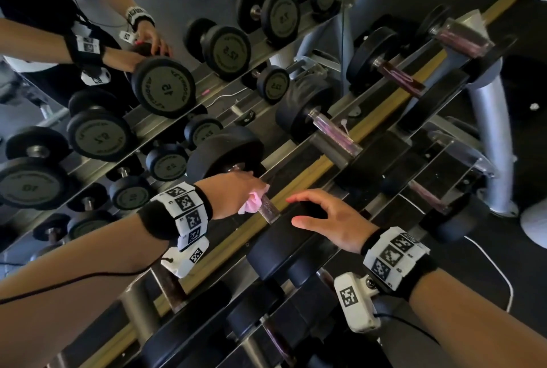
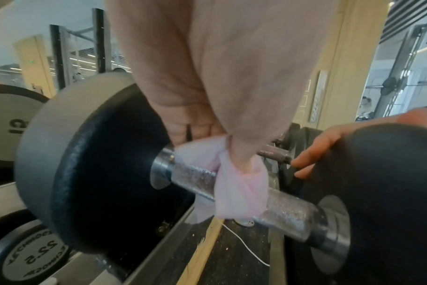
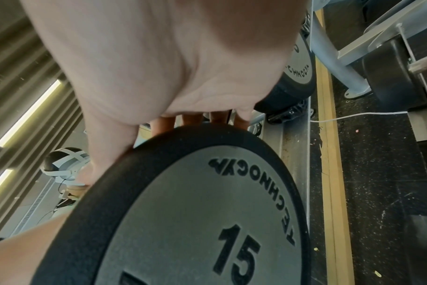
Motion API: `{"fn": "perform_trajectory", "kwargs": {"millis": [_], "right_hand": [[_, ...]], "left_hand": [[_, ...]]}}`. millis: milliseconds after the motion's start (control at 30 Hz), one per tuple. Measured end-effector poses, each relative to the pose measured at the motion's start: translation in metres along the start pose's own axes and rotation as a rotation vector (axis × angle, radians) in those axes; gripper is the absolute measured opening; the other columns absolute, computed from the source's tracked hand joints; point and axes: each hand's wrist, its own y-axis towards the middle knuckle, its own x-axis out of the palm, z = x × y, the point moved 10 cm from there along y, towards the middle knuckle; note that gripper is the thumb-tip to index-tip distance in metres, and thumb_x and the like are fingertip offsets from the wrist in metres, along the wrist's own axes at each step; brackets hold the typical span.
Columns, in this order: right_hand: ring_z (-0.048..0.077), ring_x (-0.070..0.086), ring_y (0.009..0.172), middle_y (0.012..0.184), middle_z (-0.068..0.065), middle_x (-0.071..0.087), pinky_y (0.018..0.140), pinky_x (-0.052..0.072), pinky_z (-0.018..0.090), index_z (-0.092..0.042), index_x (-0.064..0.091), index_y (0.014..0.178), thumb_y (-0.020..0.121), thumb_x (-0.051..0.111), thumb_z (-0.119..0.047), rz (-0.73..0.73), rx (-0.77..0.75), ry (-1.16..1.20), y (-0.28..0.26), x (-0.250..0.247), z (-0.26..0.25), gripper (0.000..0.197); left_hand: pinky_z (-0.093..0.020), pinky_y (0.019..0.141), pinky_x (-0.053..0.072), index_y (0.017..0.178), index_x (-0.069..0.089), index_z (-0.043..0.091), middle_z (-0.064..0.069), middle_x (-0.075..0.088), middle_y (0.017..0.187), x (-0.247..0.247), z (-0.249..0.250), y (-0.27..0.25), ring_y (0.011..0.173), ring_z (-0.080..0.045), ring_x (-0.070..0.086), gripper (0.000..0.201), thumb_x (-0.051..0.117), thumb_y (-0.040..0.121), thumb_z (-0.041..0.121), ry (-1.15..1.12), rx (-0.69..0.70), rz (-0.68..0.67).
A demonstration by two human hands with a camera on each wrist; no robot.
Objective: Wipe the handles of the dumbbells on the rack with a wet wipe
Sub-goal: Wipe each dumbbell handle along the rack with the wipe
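Observation:
A black 15 dumbbell lies on the rack, its knurled steel handle (image 1: 270, 211) (image 2: 289, 214) between the far head (image 1: 226, 150) (image 2: 85, 173) and the near head (image 1: 282, 245) (image 3: 207, 221). My left hand (image 1: 250, 188) (image 2: 207, 138) curls round the handle with a pink wet wipe (image 1: 252, 201) (image 2: 237, 190) wrapped over the bar, close to the far head. My right hand (image 1: 309, 210) (image 3: 197, 119) cups the rim of the near head, its fingers (image 2: 312, 154) bent over the inner edge and the thumb along the side.
More dumbbells (image 1: 331, 131) sit to the right on the same tier, others (image 1: 189, 323) on the tier below. A mirror (image 1: 162, 86) behind reflects the rack. The grey rack leg (image 1: 488, 131) and a white cable (image 1: 500, 276) are at the right on the dark floor.

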Motion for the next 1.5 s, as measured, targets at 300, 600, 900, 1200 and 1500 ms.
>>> {"fn": "perform_trajectory", "kwargs": {"millis": [300, 600, 900, 1200, 1500], "right_hand": [[0.002, 0.051, 0.115, 0.125, -0.014, 0.05, 0.098, 0.045, 0.026, -0.038, 0.039, 0.135, 0.077, 0.072, -0.059, 0.087, 0.09, 0.06, -0.005, -0.002, 0.025, 0.069], [0.004, 0.055, 0.109, 0.12, -0.011, 0.054, 0.095, 0.049, 0.027, -0.035, 0.041, 0.132, 0.073, 0.071, -0.065, 0.078, 0.084, 0.04, -0.002, -0.003, 0.024, 0.074], [0.009, 0.056, 0.111, 0.124, -0.006, 0.053, 0.096, 0.051, 0.032, -0.032, 0.041, 0.132, 0.081, 0.071, -0.056, 0.065, 0.078, 0.037, -0.002, -0.002, 0.022, 0.064], [0.004, 0.055, 0.109, 0.122, -0.01, 0.052, 0.087, 0.047, 0.021, -0.034, 0.041, 0.132, 0.083, 0.07, -0.057, 0.066, 0.098, 0.023, -0.003, -0.002, 0.022, 0.061], [-0.002, 0.05, 0.108, 0.123, -0.013, 0.051, 0.081, 0.04, 0.015, -0.037, 0.04, 0.131, 0.078, 0.067, -0.065, 0.037, 0.114, 0.006, -0.004, -0.003, 0.019, 0.065]], "left_hand": [[-0.035, 0.119, 0.021, 0.129, 0.06, 0.023, 0.009, 0.054, 0.135, -0.005, 0.032, -0.004, 0.133, -0.009, 0.044, 0.051, 0.057, 0.086, -0.005, -0.012, 0.151, 0.072], [-0.029, 0.119, 0.019, 0.143, 0.047, 0.022, 0.007, 0.046, 0.148, -0.019, 0.008, 0.008, 0.137, -0.012, 0.04, 0.045, 0.05, 0.1, 0.01, 0.136, 0.001, -0.034], [-0.033, 0.122, 0.001, 0.151, 0.033, 0.035, 0.014, 0.04, 0.153, -0.008, 0.013, -0.009, 0.148, -0.012, 0.021, 0.082, 0.052, 0.087, -0.011, -0.001, 0.027, 0.055], [-0.038, 0.122, -0.002, 0.134, 0.059, 0.027, 0.009, 0.052, 0.145, -0.012, 0.026, -0.019, 0.146, -0.011, 0.028, 0.047, 0.058, 0.093, 0.004, -0.095, 0.118, 0.185], [-0.025, 0.081, 0.05, 0.096, 0.073, 0.022, 0.012, 0.067, 0.092, -0.069, -0.008, -0.045, 0.087, -0.007, 0.062, 0.021, 0.073, 0.081, 0.008, -0.396, -0.109, 0.646]]}}
